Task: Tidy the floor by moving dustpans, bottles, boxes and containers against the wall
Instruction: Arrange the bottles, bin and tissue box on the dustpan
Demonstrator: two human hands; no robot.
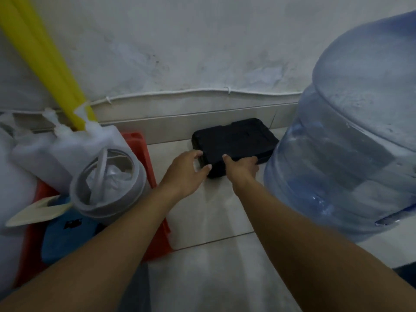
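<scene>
Jug [351, 140] runs off my right edge. Case [236, 140]: right corner hidden behind jug, near edge covered by left hand [186, 172] and right hand [242, 168]; right fingertips out of sight. Yellow poles [45, 64] cut at top-left. White bags [13, 176] cut at left edge. Mark on blue item [58, 244] too blurred for me to read.

A flat black box [238, 140] lies on the tiled floor [213, 210] close to the far wall [202, 41], held by 2 hands, the left hand [186, 172] curled round its near-left corner and the right hand [240, 168] gripping its near edge, with a big blue water bottle [351, 131] just to its right.
</scene>
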